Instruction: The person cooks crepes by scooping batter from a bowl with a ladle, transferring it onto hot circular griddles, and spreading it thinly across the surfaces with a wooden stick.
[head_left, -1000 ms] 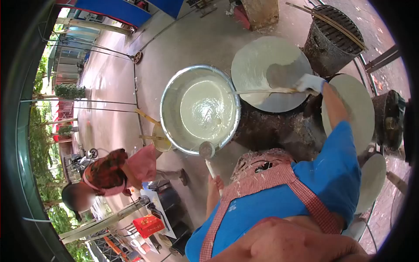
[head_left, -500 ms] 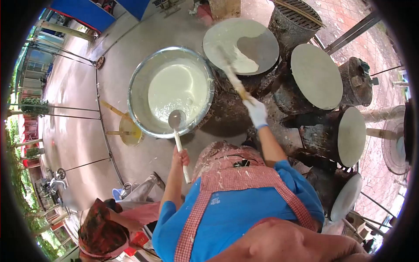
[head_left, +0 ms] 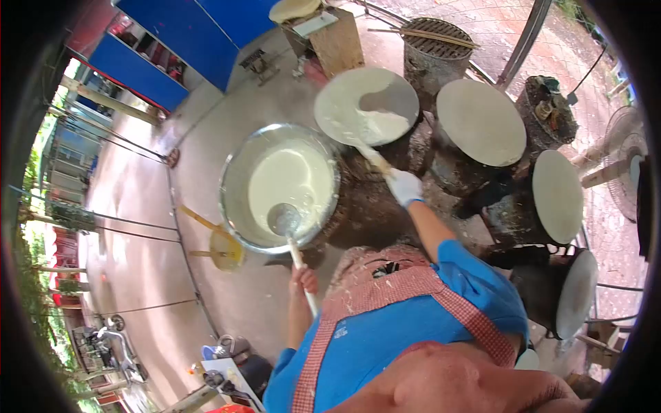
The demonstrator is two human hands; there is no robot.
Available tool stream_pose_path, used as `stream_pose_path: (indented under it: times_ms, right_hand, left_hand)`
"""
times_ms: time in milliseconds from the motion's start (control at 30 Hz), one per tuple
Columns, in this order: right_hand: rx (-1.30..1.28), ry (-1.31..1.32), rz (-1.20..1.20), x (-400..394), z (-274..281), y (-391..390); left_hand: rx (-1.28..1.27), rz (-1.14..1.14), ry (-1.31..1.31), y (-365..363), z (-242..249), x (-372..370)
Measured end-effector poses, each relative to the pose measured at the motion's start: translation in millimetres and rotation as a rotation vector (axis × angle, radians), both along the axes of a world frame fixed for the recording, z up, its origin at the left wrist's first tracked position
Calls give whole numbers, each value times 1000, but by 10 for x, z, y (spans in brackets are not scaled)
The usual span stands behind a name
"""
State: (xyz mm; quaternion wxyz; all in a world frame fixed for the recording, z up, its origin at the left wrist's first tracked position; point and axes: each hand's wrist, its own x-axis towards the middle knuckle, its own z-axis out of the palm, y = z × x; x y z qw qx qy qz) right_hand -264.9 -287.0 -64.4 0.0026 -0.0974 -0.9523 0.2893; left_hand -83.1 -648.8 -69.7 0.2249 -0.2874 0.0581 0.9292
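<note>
My left hand grips the pale handle of a ladle, whose bowl hangs over the near side of a wide metal basin of creamy white batter. In a white glove, my right hand is closed on the handle of a flat wooden spreader. The spreader's far end lies at the near edge of a round griddle. White batter covers much of that griddle, leaving a grey patch at its upper right.
More round griddles on drum stoves curve around my right side. A grated drum with sticks across it stands behind. Left of the basin sits a yellow bucket with wooden handles. A fan is at far right.
The spreader has swept from the griddle's middle to its near edge, and batter covers more of its left side. My view has shifted; the person at lower left is out of sight.
</note>
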Motion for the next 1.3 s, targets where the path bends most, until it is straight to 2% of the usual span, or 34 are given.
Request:
stream_pose_path:
  times_ms: [67, 100, 167, 233, 300, 333, 367, 433, 500, 533, 567, 633, 667, 700, 733, 800, 833, 900, 933, 967, 1000, 1033, 1067, 1100, 1133, 1167, 1233, 1300]
  right_hand:
    - [127, -68, -51, 7, -101, 569]
    - [211, -120, -86, -68, -248, 800]
    - [101, 71, -167, -235, -81, 955]
    - [-110, 311, -199, -518, -156, 720]
    - [-29, 210, -20, -510, -73, 382]
    - [46, 185, 145, -383, -79, 320]
    - [7, 49, 142, -193, -61, 342]
    - [72, 67, 28, -80, -291, 713]
    - [136, -69, -73, -288, -193, 1173]
    - [53, 67, -90, -462, -209, 1212]
    - [-22, 203, -112, -615, -232, 1278]
    - [-77, 282, -202, -873, -284, 950]
    - [-45, 238, -111, -711, 5, 751]
    - [-21, 190, 19, -539, -8, 653]
    - [158, 132, 156, -308, -46, 635]
    - [185, 78, 65, -14, -328, 851]
    - [144, -51, -71, -90, -376, 1046]
    - [14, 26, -151, -459, -212, 1353]
    - [-10, 145, -169, -683, -194, 1342]
    - [-19, 269, -187, -907, -127, 1286]
    - [3, 271, -145, -983, -70, 1186]
    - [12, 272, -102, -999, -66, 1097]
    - [31, 219, 13, -752, -30, 1034]
    - [183, 302, 41, -426, -259, 1028]
    - [188, 187, 28, -167, -376, 1068]
    - [118, 96, -56, 3, -575, 1188]
    - [-17, -40, -197, -368, -589, 1458]
    - [-127, 212, -231, -1129, -434, 1535]
  left_hand:
    - [-109, -30, 43, 5, 106, -136]
    - [-34, -62, 132, 51, 144, -144]
    - [97, -133, 222, 88, 109, -93]
    - [149, -170, 211, 178, 106, -55]
    - [-174, -111, -24, 354, 313, -151]
    - [-78, -139, 45, 306, 177, -123]
    - [-88, -148, 46, 246, 61, -53]
    - [56, -177, 86, 219, 6, -59]
    - [293, -229, 220, 192, -117, -85]
    - [23, -216, 78, 325, 204, -102]
    - [-103, -197, 8, 396, 233, -125]
    - [-363, -182, -139, 531, 277, -173]
    - [-241, -144, -190, 557, 261, -207]
    - [-129, -108, -228, 528, 254, -291]
    - [-132, -115, -214, 492, 165, -343]
    - [109, -151, 56, 375, 8, -222]
    - [100, -159, 76, 345, -57, -271]
    - [81, -154, 110, 300, -64, -209]
    - [71, -159, 81, 302, 21, -229]
    - [-171, -184, -11, 420, 109, -382]
    - [-405, -209, -105, 588, 183, -444]
    - [-403, -212, -131, 745, 345, -393]
    - [-541, -192, -126, 861, 576, -391]
    - [-664, -168, -83, 972, 641, -572]
    - [-320, -192, -117, 752, 351, -602]
    - [-311, -191, -87, 576, 58, -534]
    - [22, -172, -81, 572, -93, -507]
    - [-35, -173, -139, 628, -48, -514]
